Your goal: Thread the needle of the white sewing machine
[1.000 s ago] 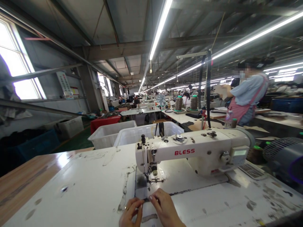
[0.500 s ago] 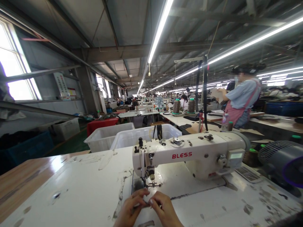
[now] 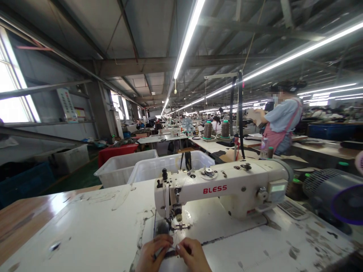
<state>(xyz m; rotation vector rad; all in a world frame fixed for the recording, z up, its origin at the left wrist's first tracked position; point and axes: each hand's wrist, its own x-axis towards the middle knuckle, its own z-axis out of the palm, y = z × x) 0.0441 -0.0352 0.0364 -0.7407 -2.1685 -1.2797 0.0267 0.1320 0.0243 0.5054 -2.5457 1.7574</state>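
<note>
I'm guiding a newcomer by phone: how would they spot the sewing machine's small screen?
Find the white sewing machine lettered BLESS in red. Go to its thick right end in the picture. The screen is the pale greenish rectangle just right of the round knob; its straight edges set it apart.

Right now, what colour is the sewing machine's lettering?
The lettering is red, best seen in the head view.
</note>
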